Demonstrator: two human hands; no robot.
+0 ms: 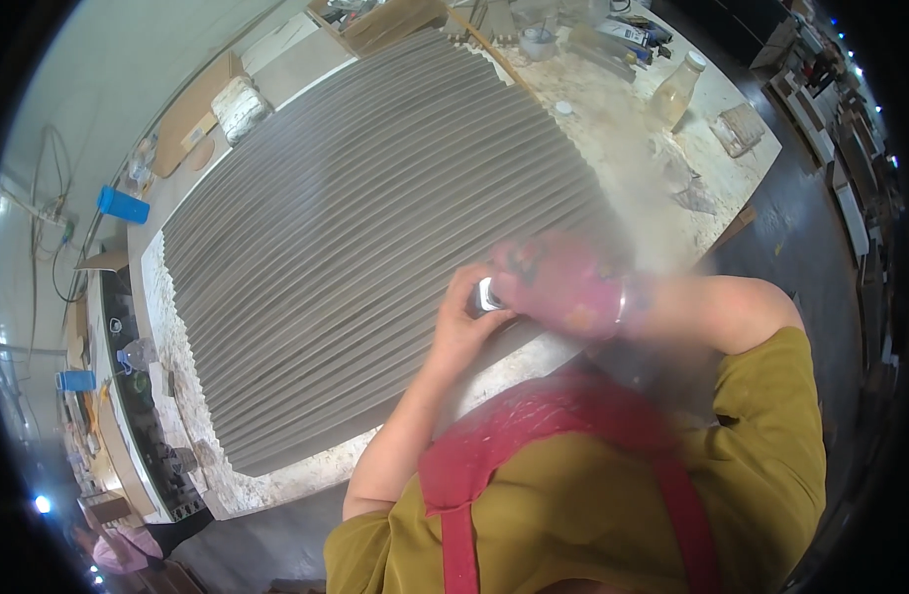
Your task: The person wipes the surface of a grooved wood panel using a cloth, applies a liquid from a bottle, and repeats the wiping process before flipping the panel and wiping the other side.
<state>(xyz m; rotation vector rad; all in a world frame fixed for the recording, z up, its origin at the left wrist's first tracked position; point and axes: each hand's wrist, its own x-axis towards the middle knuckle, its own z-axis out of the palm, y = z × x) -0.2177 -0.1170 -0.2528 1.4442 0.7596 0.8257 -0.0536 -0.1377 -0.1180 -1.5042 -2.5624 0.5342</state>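
A large grey ridged sheet [375,228] with parallel corrugations lies on the worktable in front of me. Above its near right part, my left hand [464,317] is bare and curls its thumb and fingers round a small object with a white face and dark edge [488,295]; its kind cannot be made out. My right hand [563,282], in a pinkish-purple glove with dark and orange patches, comes up against that object from the right. Blur and haze smear the glove, so its fingers do not show clearly.
The whitish, stained worktable [484,381] shows around the sheet. At the far right stand a bottle of pale liquid [678,91], a sponge-like block [738,130] and a small white cap [563,108]. A wrapped white bundle [241,109] and a blue cup [123,204] are at the left.
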